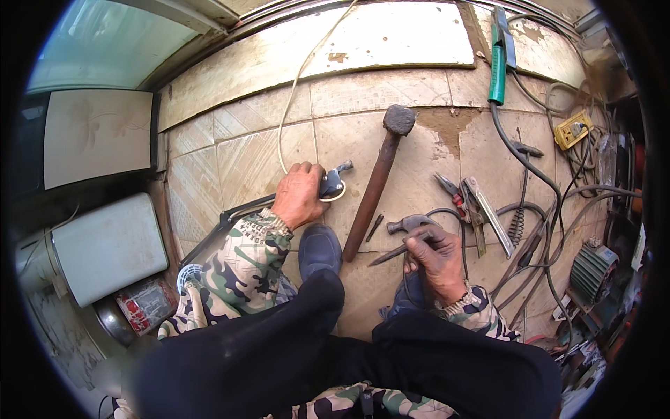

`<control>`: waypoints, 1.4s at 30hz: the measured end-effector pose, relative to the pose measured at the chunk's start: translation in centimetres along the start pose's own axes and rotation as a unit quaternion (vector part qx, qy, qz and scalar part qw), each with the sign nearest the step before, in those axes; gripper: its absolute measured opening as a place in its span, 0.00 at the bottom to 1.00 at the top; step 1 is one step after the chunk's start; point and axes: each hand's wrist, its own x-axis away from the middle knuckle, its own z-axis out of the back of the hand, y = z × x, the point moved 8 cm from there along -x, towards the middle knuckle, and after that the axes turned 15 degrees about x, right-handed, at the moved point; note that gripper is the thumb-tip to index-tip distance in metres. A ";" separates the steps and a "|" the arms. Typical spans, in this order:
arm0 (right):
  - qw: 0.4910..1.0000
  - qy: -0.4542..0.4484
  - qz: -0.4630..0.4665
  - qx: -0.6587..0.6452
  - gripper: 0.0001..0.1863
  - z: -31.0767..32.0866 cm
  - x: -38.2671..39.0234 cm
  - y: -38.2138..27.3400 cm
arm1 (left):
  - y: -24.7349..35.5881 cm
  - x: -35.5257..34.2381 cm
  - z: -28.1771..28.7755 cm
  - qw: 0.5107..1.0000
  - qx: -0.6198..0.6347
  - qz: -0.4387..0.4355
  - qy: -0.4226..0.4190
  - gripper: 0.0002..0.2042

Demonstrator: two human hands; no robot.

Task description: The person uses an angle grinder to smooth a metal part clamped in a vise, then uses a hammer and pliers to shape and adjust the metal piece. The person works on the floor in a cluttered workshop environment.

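My left hand (299, 195) is closed around a dark blue-black part with a metal fitting (335, 181) at its end, low over the tiled floor. A black bar (244, 207) runs from near that wrist toward the lower left. Between thumb and fingers of my right hand (440, 258) is a dark pointed metal punch (388, 257), tip to the left. Just beyond these fingers shows a claw hammer's head (412, 223); its handle is hidden. A sledgehammer (373, 192) with a brown handle lies between my hands, and a short dark metal piece (375, 228) rests beside it.
To the right lie locking pliers (453, 192), a metal angle piece (490, 218) and a chipping hammer (517, 223). Cables trail past a green-handled electrode holder (497, 73), a yellow socket block (574, 130) and a finned motor (593, 267). A white-topped box (108, 248) stands left.
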 end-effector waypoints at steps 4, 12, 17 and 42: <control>0.999 0.030 0.011 -0.031 0.10 1.7 0.1 -2.0 | 1.8 2.2 2.4 0.990 0.130 -0.058 -0.004 0.20; 0.993 0.010 0.114 -0.033 0.15 0.5 -0.9 -7.7 | 5.0 7.1 6.1 0.972 0.218 -0.089 -0.004 0.18; 0.987 0.018 0.161 0.007 0.13 -0.1 -0.9 -9.1 | 5.3 7.5 6.1 0.970 0.228 -0.086 0.002 0.19; 0.997 -0.043 0.067 0.014 0.10 -2.8 -2.4 -7.4 | 5.6 7.6 5.3 0.972 0.208 -0.109 -0.020 0.21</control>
